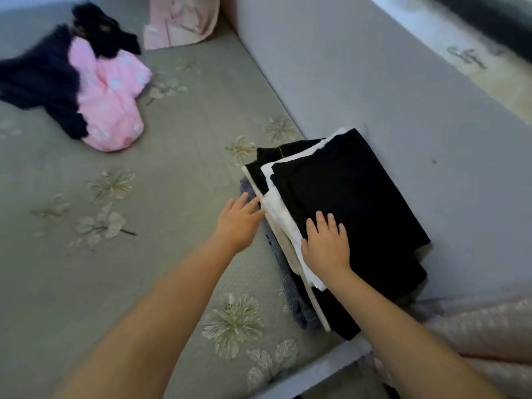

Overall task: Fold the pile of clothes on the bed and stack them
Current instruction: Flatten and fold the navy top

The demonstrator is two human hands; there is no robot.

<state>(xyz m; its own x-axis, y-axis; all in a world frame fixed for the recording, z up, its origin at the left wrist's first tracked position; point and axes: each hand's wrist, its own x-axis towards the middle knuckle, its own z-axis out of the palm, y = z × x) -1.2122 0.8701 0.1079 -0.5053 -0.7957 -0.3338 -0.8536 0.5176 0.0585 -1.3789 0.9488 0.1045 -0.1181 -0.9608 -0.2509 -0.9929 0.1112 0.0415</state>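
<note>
Both hands squaring the stack of folded clothes at the bed's right edge

Right hand [326, 249] is laid flat, fingers straight, on the black garment [351, 203] topping the stack; left hand [240, 218] is pressed open against the stack's side, nothing being gripped by either. White layers [276, 208] are seen jutting out, so the side should be nudged inward while the top is held steady. 1 unfolded pile, pink garment [109, 110] and dark clothes [37, 82], is left well apart on the bed [172, 156].
</note>
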